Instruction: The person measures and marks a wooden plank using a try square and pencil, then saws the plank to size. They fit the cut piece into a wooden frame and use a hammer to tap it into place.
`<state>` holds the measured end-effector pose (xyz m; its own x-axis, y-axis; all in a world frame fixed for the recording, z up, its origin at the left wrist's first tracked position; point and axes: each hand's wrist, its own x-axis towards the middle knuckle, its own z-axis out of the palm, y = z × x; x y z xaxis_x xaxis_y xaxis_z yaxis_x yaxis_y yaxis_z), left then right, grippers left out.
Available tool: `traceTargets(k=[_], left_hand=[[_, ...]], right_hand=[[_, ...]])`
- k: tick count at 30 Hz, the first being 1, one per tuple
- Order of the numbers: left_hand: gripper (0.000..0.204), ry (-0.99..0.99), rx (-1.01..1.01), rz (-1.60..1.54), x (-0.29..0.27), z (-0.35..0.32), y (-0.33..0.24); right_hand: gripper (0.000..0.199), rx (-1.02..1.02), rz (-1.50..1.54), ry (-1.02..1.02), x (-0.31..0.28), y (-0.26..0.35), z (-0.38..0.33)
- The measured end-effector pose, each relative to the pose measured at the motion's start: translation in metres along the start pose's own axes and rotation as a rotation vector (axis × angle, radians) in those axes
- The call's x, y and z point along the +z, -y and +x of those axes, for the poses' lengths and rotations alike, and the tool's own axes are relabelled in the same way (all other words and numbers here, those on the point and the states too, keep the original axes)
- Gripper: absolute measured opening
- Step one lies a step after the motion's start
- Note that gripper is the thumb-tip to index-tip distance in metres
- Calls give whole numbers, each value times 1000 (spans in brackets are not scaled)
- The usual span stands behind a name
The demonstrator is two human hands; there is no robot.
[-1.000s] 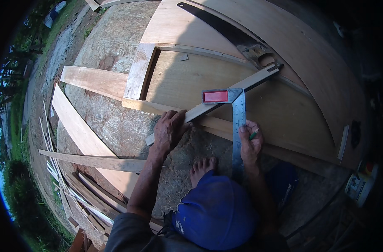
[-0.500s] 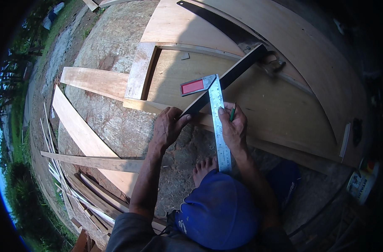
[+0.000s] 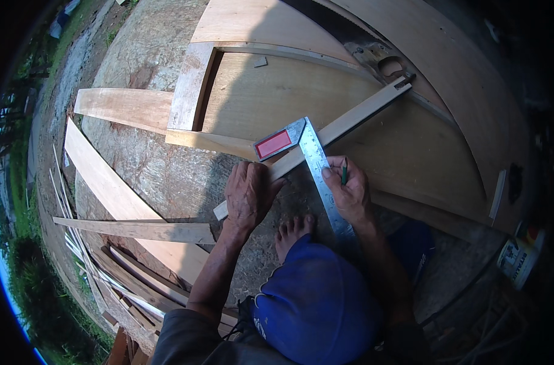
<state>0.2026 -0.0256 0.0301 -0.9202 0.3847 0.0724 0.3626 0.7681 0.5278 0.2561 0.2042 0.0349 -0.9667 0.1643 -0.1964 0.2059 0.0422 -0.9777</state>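
Note:
My left hand (image 3: 247, 193) is closed round a narrow wooden strip (image 3: 357, 119), which slants up to the right and has a notch in its far end. A try square lies across the strip: its steel blade (image 3: 323, 173) points down toward me, and its metal stock with a red inset (image 3: 274, 145) is at the strip's far side. My right hand (image 3: 348, 188) pinches the blade, thumb on top. A dark green pencil (image 3: 344, 171) stands up between the fingers of that same hand.
A framed wooden panel (image 3: 271, 91) lies under the strip, with a small wood offcut (image 3: 261, 62) on it. Beyond rests a handsaw (image 3: 374, 59). Planks (image 3: 122, 176) lie to the left on rough ground. A white bucket (image 3: 520, 255) stands at the right; a bare foot (image 3: 294, 236) is below.
The strip has been rolled, so a pale face is up where a dark one was. Its near end now sticks out past my left hand. The square has tilted with its blade still across the strip.

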Motion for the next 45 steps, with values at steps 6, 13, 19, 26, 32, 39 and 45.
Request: traceTargets(k=[6,13,19,26,32,39,45], left_hand=[[67,-96,54,6,24,12,-1],[109,-85,75,257,18,19,-2],[108,-68,87,258,17,22,2],[72,44,17,205,14,26,0],[70,208,-41,56,-8,37,-4],[97,302,-198,-221,-17,32,-27],[80,464,-319,-987,4,10,-29]], right_hand=[[23,3,46,-73,7,-19,-4],[19,-18,-4,8,8,-18,-1],[22,-49,137,121,9,-46,-4],[32,-108,46,120,13,-59,-2],[45,166,250,-223,-29,-34,34],[38,121,682,-174,-4,-12,73],[35,21,705,-333,18,12,73]])
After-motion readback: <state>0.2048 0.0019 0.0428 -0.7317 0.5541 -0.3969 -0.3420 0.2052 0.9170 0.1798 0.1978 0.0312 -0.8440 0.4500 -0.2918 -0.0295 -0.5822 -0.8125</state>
